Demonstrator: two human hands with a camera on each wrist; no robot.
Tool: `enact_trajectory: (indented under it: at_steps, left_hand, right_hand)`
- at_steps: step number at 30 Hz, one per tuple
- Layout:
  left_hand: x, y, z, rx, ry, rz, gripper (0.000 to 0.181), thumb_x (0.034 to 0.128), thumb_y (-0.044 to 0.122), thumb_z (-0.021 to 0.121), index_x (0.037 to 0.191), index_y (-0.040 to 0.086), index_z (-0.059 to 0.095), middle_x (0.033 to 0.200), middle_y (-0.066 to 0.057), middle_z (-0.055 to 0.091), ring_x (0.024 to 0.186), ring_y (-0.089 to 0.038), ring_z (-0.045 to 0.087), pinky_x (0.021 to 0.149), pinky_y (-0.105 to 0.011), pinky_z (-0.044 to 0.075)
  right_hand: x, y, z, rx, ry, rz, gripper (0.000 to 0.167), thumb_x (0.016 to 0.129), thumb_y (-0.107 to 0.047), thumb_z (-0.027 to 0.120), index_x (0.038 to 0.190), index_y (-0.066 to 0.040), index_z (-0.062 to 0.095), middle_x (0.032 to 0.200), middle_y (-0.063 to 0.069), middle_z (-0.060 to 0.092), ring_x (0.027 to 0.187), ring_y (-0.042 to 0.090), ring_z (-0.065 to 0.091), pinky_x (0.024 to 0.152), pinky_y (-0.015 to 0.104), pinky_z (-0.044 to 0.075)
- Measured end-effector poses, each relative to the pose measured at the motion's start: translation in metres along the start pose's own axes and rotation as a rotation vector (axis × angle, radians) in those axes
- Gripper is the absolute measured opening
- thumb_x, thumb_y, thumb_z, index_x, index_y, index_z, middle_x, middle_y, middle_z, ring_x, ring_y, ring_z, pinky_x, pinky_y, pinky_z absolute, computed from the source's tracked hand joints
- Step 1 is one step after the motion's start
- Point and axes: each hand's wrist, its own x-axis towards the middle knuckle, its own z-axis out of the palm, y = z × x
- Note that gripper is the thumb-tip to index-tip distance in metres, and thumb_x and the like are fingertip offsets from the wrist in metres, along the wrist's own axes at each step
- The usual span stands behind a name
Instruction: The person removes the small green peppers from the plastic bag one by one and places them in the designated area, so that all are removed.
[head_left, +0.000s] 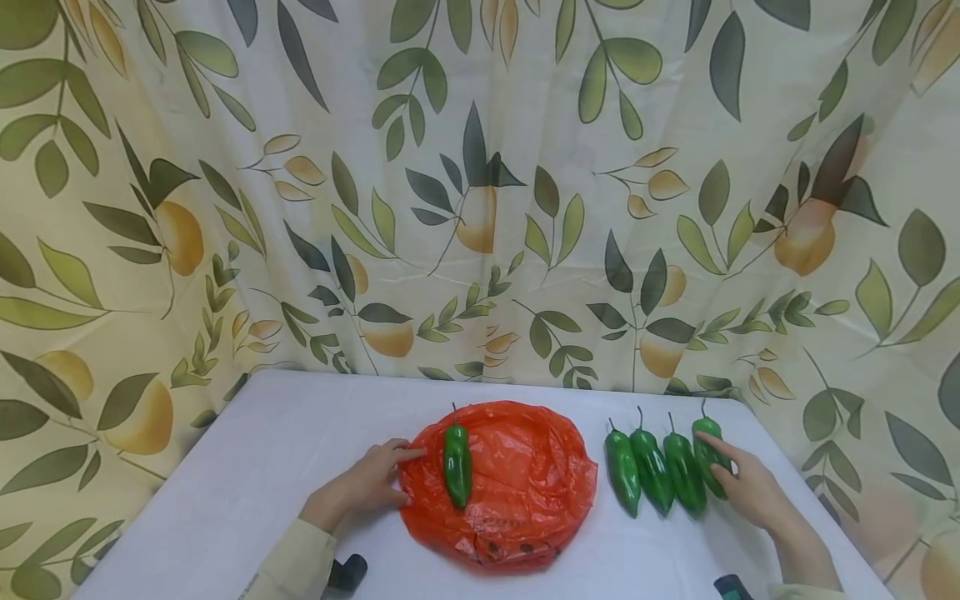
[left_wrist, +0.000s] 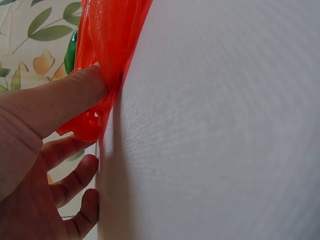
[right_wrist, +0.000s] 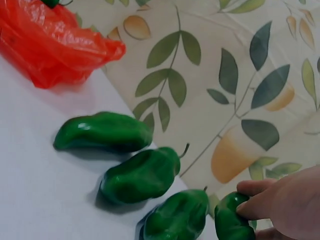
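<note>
A red plastic bag (head_left: 525, 475) lies spread on the white table, with a green pepper (head_left: 457, 467) on its left part. My left hand (head_left: 372, 477) is at the bag's left edge; in the left wrist view its thumb (left_wrist: 75, 92) and index finger hold a fold of red plastic. To the right, several green peppers lie side by side, stems pointing away. My right hand (head_left: 753, 486) grips the rightmost pepper (head_left: 707, 442) between thumb and fingers. Seen from the right wrist, that pepper (right_wrist: 230, 217) is partly covered by fingers.
The other peppers (head_left: 651, 471) of the row lie between the bag and my right hand. A white cloth covers the table (head_left: 300, 425). Behind it hangs a curtain (head_left: 480, 275) printed with leaves and fruit. Dark wrist devices (head_left: 347, 575) show at the bottom edge.
</note>
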Motion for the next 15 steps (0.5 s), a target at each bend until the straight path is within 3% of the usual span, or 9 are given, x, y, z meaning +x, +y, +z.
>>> enact_trajectory:
  at_steps: [2, 5, 15]
  left_hand:
    - [0.000, 0.000, -0.001, 0.001, 0.000, 0.000, 0.067, 0.0807, 0.018, 0.084, 0.143, 0.023, 0.059, 0.154, -0.013, 0.044, 0.140, -0.038, 0.040, 0.104, -0.065, 0.048]
    - [-0.001, 0.000, -0.002, -0.002, -0.002, -0.003, 0.067, 0.0808, 0.018, 0.084, 0.143, 0.022, 0.059, 0.154, -0.013, 0.045, 0.141, -0.038, 0.040, 0.105, -0.065, 0.048]
    - [-0.001, 0.000, -0.001, -0.007, -0.003, 0.000, 0.067, 0.0808, 0.018, 0.084, 0.143, 0.023, 0.059, 0.154, -0.013, 0.044, 0.141, -0.039, 0.040, 0.105, -0.066, 0.047]
  right_hand:
    - [0.000, 0.005, 0.002, -0.002, -0.008, 0.009, 0.056, 0.098, 0.000, 0.047, 0.152, 0.006, 0.032, 0.148, 0.048, 0.025, 0.132, 0.067, 0.033, 0.099, 0.076, 0.040]
    - [0.000, 0.011, 0.004, 0.007, -0.026, 0.033, 0.059, 0.098, -0.002, 0.047, 0.153, 0.006, 0.028, 0.149, 0.048, 0.022, 0.134, 0.070, 0.022, 0.105, 0.080, 0.027]
    - [0.002, 0.024, 0.007, 0.038, -0.045, 0.068, 0.060, 0.097, 0.000, 0.045, 0.153, 0.008, 0.025, 0.149, 0.049, 0.018, 0.135, 0.071, 0.018, 0.107, 0.080, 0.023]
